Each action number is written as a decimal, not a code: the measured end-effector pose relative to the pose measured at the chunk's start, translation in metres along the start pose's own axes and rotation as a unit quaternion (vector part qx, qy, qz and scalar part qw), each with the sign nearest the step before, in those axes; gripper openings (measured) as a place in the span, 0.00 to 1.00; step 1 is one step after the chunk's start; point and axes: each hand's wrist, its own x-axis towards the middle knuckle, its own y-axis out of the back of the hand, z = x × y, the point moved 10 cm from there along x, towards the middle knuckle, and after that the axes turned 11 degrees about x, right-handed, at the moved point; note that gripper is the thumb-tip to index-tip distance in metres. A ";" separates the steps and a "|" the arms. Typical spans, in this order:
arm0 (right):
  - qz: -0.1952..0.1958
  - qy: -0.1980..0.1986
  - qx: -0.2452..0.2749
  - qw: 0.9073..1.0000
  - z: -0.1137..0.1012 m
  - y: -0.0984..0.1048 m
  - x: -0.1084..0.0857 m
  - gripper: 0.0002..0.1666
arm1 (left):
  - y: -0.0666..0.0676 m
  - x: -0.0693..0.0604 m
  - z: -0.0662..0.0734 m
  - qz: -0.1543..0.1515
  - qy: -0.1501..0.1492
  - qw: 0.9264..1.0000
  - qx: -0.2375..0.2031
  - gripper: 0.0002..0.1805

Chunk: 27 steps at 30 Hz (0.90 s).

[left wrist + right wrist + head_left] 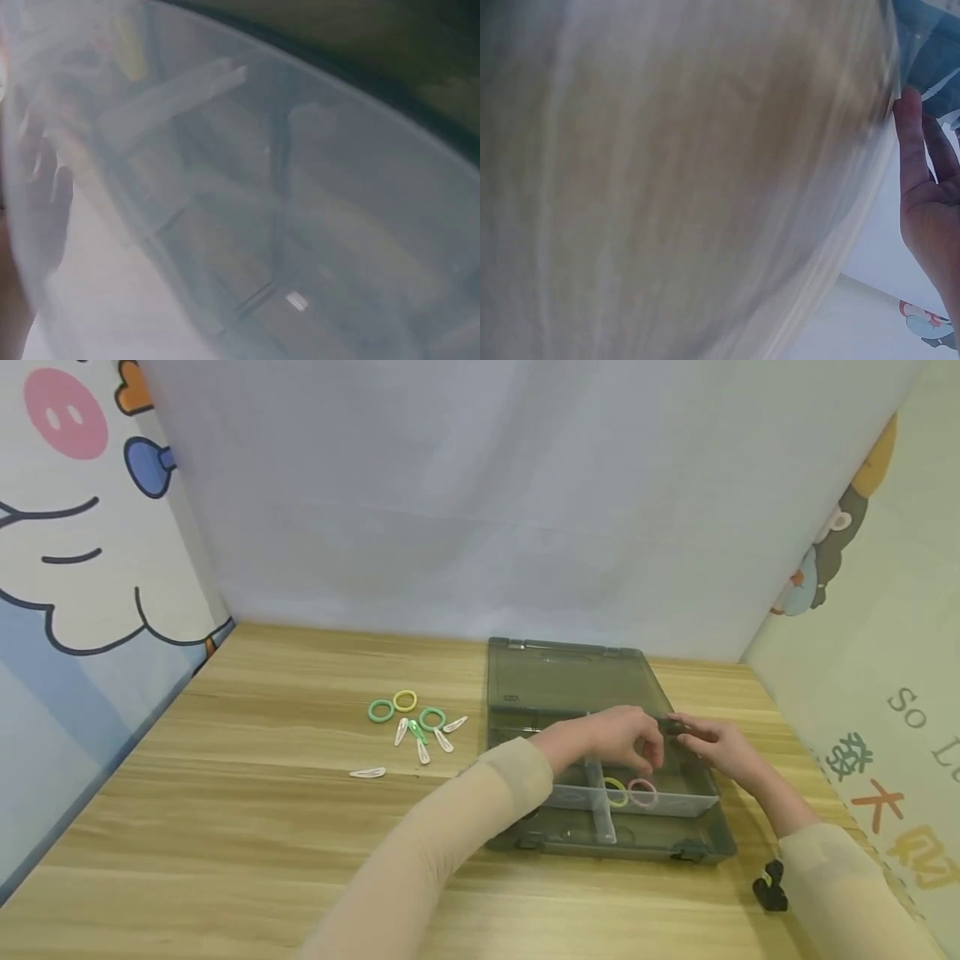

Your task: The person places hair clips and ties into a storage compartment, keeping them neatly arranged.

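Wood-grain tabletop (262, 835) bears an open case (566, 681), left hand (618, 735) above, right hand (716, 747) touching.

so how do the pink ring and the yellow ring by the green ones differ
The pink ring sits in the case, but the yellow ring lies on the table. The left hand is near the pink ring, away from the yellow ring. Both are round hoops.

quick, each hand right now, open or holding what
Left hand: curled over the box; cannot tell if it holds anything.
Right hand: open, fingertips at the box's right edge.
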 end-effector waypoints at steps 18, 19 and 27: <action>0.005 0.002 -0.009 1.000 0.003 0.001 0.004 0.32 | 0.035 -0.032 0.003 0.012 0.016 1.000 0.018 0.11; 0.006 0.003 -0.012 1.000 0.003 0.001 0.004 0.32 | 0.035 -0.034 0.002 0.012 0.020 0.999 0.022 0.10; 0.003 0.008 -0.022 1.000 0.003 0.001 0.004 0.31 | 0.046 -0.062 -0.008 0.017 0.049 0.999 0.008 0.10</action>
